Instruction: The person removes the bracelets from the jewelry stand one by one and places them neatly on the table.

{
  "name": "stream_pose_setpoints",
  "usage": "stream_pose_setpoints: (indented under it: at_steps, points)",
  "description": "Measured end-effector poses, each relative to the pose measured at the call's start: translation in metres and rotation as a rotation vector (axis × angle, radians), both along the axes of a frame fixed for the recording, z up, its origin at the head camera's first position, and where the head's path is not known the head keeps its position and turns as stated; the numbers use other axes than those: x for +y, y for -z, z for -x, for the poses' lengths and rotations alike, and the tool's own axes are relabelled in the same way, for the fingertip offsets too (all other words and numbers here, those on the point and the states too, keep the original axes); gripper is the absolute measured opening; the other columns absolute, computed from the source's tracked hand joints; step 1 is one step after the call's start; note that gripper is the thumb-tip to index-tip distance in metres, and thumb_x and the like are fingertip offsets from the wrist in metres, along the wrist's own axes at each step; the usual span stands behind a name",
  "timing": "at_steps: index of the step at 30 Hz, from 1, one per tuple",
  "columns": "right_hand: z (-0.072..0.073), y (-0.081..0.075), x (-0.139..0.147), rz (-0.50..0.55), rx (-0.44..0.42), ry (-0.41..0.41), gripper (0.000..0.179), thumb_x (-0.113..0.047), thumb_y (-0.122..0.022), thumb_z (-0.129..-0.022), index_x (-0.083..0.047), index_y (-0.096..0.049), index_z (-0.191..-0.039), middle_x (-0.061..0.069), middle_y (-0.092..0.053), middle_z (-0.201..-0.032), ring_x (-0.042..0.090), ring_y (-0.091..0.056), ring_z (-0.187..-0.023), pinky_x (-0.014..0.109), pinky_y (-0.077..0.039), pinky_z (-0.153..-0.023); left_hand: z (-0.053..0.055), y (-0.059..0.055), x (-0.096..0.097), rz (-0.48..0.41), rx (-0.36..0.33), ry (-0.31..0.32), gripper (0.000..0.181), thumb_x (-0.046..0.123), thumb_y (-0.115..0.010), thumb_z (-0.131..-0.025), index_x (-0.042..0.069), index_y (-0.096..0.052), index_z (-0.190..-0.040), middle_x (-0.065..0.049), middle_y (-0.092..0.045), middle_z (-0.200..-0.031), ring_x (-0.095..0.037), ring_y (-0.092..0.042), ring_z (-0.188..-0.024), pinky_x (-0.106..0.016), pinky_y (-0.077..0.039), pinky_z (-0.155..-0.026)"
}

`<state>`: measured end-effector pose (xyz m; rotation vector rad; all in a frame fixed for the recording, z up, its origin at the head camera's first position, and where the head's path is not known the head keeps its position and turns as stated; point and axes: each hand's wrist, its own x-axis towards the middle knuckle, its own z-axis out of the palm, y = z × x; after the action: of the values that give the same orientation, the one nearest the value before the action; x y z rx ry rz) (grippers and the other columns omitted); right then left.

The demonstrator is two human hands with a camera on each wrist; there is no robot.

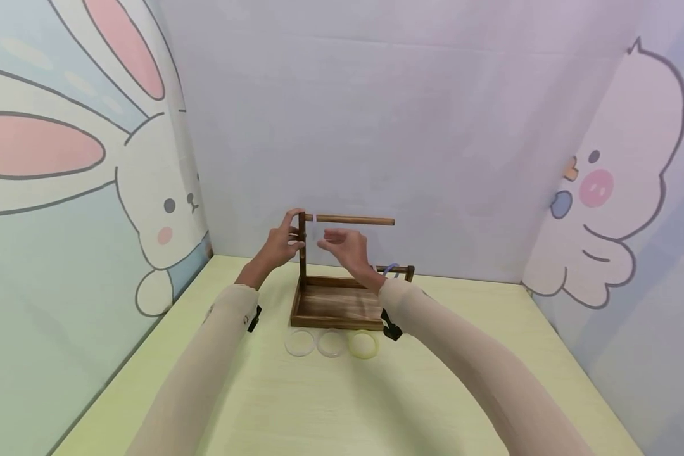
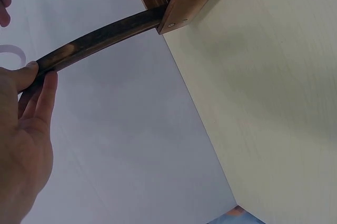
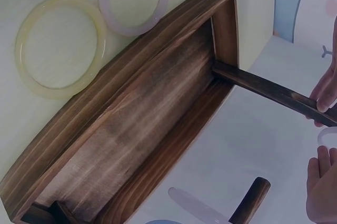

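Note:
My left hand [image 1: 279, 246] grips the upright wooden post [image 1: 303, 253] of a dark brown rack near its top, thumb on one side and fingers on the other. A pale ring [image 1: 314, 227] hangs on the long upper bar [image 1: 356, 220], close to that post. Just right of the ring is my right hand [image 1: 348, 248], its fingers loosely extended and holding nothing. In the right wrist view the right fingertips [image 3: 323, 165] lie just below the pale ring [image 3: 327, 137]. The left wrist view shows the left thumb [image 2: 26, 74] pressed on the post.
The rack's wooden tray [image 1: 342, 303] sits on the pale yellow table [image 1: 296, 405]. Before it lie a clear ring [image 1: 299, 354], a pale pinkish ring [image 3: 104, 0] and a yellow ring [image 1: 363, 357]. A lower bar [image 3: 251, 199] at right carries a blue ring [image 1: 389, 268] and a pale ring [image 3: 192, 205].

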<state>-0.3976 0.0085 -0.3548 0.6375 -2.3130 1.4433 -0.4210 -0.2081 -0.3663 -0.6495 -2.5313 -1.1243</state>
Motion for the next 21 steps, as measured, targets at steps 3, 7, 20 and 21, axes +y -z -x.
stream_pose_setpoints:
  at_steps: [3, 7, 20, 21]
  points:
    - [0.002, -0.001, -0.002, 0.005, 0.000, -0.014, 0.033, -0.015, -0.082, -0.092, -0.003, -0.076, -0.123, 0.013, -0.077, -0.113, 0.026, -0.076, -0.102, 0.040, -0.062, -0.089, 0.001, 0.001, 0.000, -0.001, -0.002, 0.000, 0.082, -0.008, -0.066, -0.098, 0.024, -0.022, -0.160, -0.030, -0.063, -0.131, -0.043, -0.064, -0.125, -0.054, -0.057, -0.098]
    - [0.006, -0.001, -0.006, -0.005, 0.003, -0.029, 0.037, -0.018, -0.081, -0.093, -0.001, -0.074, -0.125, 0.013, -0.077, -0.115, 0.025, -0.076, -0.104, 0.040, -0.061, -0.090, 0.001, 0.001, 0.000, -0.006, -0.008, -0.006, 0.083, -0.008, -0.066, -0.098, 0.024, -0.022, -0.160, -0.030, -0.063, -0.132, -0.042, -0.063, -0.125, -0.054, -0.057, -0.098]
    - [0.012, 0.001, -0.017, 0.026, -0.015, -0.011, 0.039, -0.022, -0.082, -0.093, -0.004, -0.074, -0.126, 0.011, -0.077, -0.114, 0.022, -0.076, -0.103, 0.035, -0.062, -0.088, 0.000, 0.000, 0.000, 0.010, 0.006, -0.014, 0.081, -0.006, -0.066, -0.098, 0.023, -0.023, -0.159, -0.030, -0.065, -0.129, -0.043, -0.064, -0.123, -0.054, -0.057, -0.097]
    - [0.012, 0.001, -0.018, 0.034, -0.014, -0.009, 0.039, -0.022, -0.081, -0.093, -0.005, -0.074, -0.127, 0.011, -0.077, -0.114, 0.022, -0.076, -0.103, 0.035, -0.062, -0.088, 0.000, 0.000, 0.000, 0.013, 0.010, -0.014, 0.080, -0.006, -0.066, -0.098, 0.023, -0.023, -0.159, -0.030, -0.065, -0.129, -0.043, -0.064, -0.123, -0.054, -0.057, -0.097]
